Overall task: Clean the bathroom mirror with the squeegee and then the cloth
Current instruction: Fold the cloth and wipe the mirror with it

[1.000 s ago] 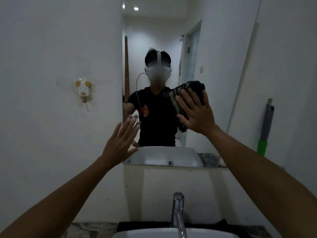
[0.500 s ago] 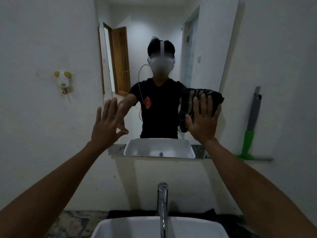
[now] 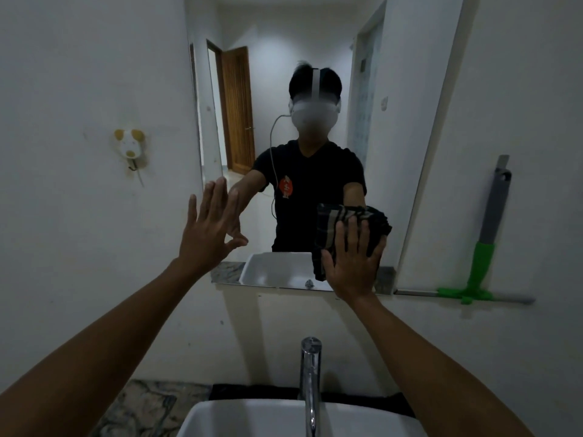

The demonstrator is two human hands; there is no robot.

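A frameless wall mirror hangs above the sink and reflects a person in a black shirt. My right hand presses a dark striped cloth flat against the lower right part of the glass, palm spread over it. My left hand is held up with fingers apart at the mirror's lower left edge, holding nothing; whether it touches the glass is unclear. The squeegee, with a grey and green handle, leans upright against the wall right of the mirror, blade down.
A white sink with a chrome tap sits directly below. A small mouse-shaped wall hook is on the wall to the left. A marbled counter surrounds the basin.
My right hand has slid the cloth down the glass from mid height to the lower right corner. My left hand stayed raised at the left edge. My view tilted downward.
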